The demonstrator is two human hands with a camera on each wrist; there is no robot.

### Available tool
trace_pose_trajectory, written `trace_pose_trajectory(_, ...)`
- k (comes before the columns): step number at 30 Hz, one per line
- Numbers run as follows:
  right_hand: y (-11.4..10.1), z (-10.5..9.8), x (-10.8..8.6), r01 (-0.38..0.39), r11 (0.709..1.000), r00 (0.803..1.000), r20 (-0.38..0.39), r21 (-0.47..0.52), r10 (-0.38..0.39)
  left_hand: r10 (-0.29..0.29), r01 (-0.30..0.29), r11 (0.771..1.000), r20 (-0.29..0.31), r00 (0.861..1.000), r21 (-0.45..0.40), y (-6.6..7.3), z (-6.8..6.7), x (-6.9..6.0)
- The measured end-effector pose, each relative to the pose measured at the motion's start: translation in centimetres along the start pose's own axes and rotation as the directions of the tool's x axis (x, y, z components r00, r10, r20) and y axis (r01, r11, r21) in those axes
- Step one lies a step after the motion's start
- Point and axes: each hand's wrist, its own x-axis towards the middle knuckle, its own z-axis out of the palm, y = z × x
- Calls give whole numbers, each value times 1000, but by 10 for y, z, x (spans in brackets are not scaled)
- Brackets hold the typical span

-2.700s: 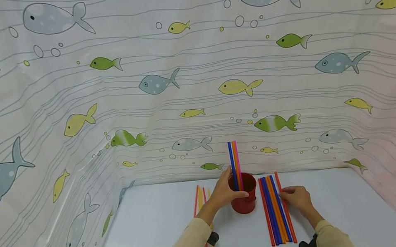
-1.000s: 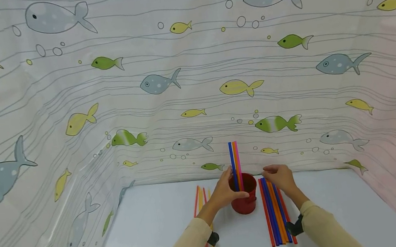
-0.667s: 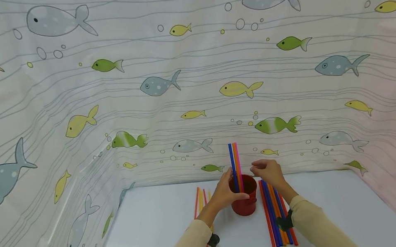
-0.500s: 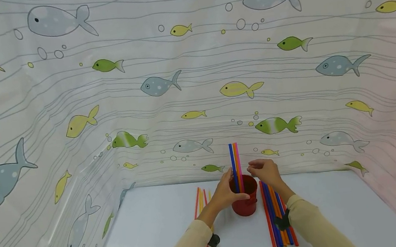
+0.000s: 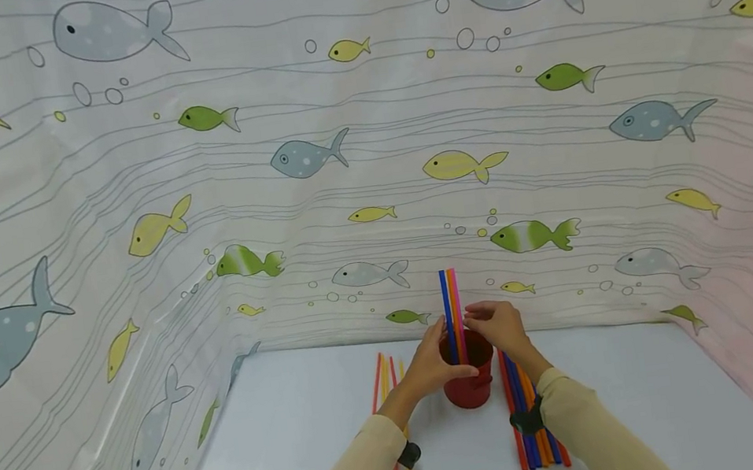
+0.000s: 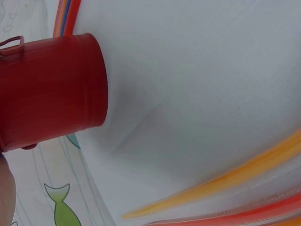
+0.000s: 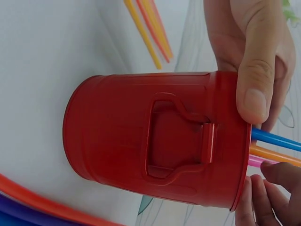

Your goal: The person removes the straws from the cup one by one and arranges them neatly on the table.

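My left hand (image 5: pixel 429 363) grips the rim of a small red metal bucket (image 5: pixel 468 391), its thumb across the near side. In the right wrist view the bucket's wire handle (image 7: pixel 148 136) hangs against its wall. Blue (image 5: pixel 446 297), orange (image 5: pixel 452 298) and pink (image 5: pixel 458 300) plastic straws stand upright in the bucket, close to my left fingers. My right hand (image 5: pixel 503 325) is at the bucket's right rim with bent fingers, its fingertips close to the pink straw. In the right wrist view its thumb (image 7: pixel 282 174) and fingers stand slightly apart with no straw plainly between them.
Thick red, blue and orange straws (image 5: pixel 533 421) lie side by side on the white table (image 5: pixel 287 421), right of the bucket and partly under my right forearm. Thin red and yellow straws (image 5: pixel 381 381) lie to the left, partly behind my left forearm. A fish-patterned curtain (image 5: pixel 355 182) surrounds the table.
My right hand has left the outermost red straw in the right row and moved left over the row to the bucket's rim. My left hand keeps its hold on the bucket.
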Motion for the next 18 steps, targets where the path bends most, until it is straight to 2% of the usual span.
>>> trace_pose_trajectory(6,-2,3,1,2,1000,1000,9,-5,-2,2,-2,1000,-3,1000,1,1,0,0)
trace_pose_trajectory(13,-2,6,2,3,1000,1000,-1,-28,-3,-28,28,1000,0,1000,12,0,1,0)
trace_pose_trajectory(18,-3,8,2,-5,999,1000,3,-36,5,-19,19,1000,-6,1000,23,0,1,-1)
